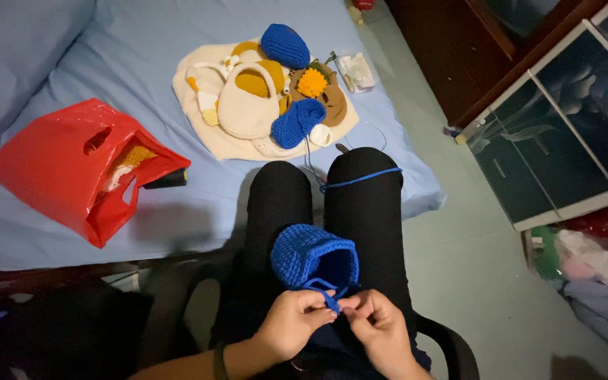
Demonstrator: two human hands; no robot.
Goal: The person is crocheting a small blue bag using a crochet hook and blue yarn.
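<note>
A blue crocheted pouch (313, 256) rests on my lap, its opening facing me. My left hand (292, 322) and my right hand (381, 329) meet just below it, both pinching the blue yarn strand (329, 295) that hangs from its rim. A long line of the same blue yarn (360, 180) runs across my right knee toward the bed. My legs, in black trousers, stretch toward the bed edge.
On the blue bed sheet (128, 63) lie a red plastic bag (72, 165) with yarn inside and a cream cloth (198, 105) heaped with crocheted pieces in blue, cream, yellow and brown. A dark glass-fronted cabinet (571, 119) stands at the right. The chair arm (445, 341) curves beside me.
</note>
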